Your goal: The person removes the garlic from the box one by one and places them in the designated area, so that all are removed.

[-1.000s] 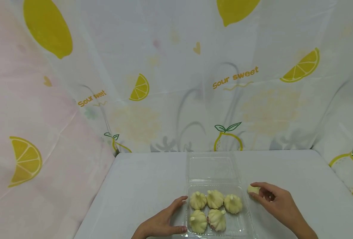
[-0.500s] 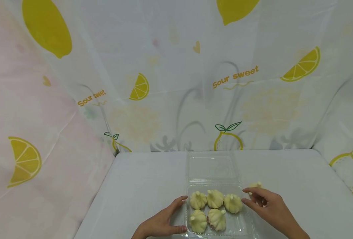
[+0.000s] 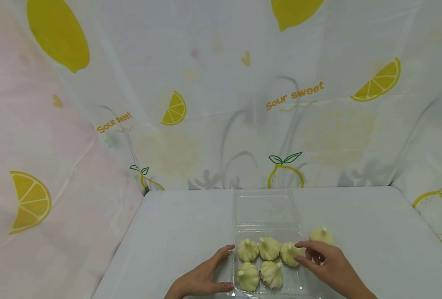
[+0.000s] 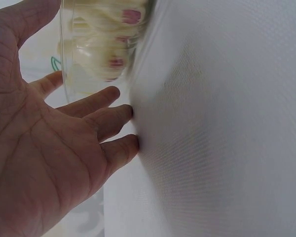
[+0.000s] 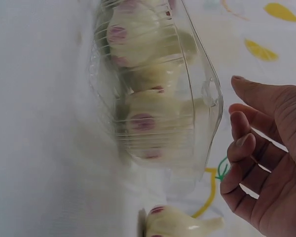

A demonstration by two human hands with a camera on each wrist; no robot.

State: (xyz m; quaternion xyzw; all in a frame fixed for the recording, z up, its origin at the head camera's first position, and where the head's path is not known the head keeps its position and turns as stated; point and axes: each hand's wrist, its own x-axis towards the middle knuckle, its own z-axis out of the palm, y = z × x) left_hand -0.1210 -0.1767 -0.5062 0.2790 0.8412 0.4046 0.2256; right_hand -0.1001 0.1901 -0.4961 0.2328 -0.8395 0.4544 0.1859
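A clear plastic clamshell box [image 3: 293,282] stands on the table with its lid [image 3: 266,209] folded back. Several pale garlic bulbs [image 3: 248,251] sit in it in two rows. My left hand [image 3: 202,277] spreads thumb and fingers along the box's left side; in the left wrist view its palm [image 4: 59,143] holds nothing. Over the box's right edge, my right hand [image 3: 327,263] has its thumb and index finger apart near the back-right garlic bulb [image 3: 289,254]. The right wrist view shows that hand [image 5: 271,153] with nothing in its grasp, the other fingers bent.
One more garlic bulb [image 3: 322,236] lies on the white table [image 3: 183,224] just right of the box, behind my right hand. A lemon-print cloth [image 3: 213,95] hangs around the back and sides of the table.
My right hand has moved left, away from the loose garlic bulb and over the box's right edge. That bulb now shows more fully. The left hand has stayed in place.
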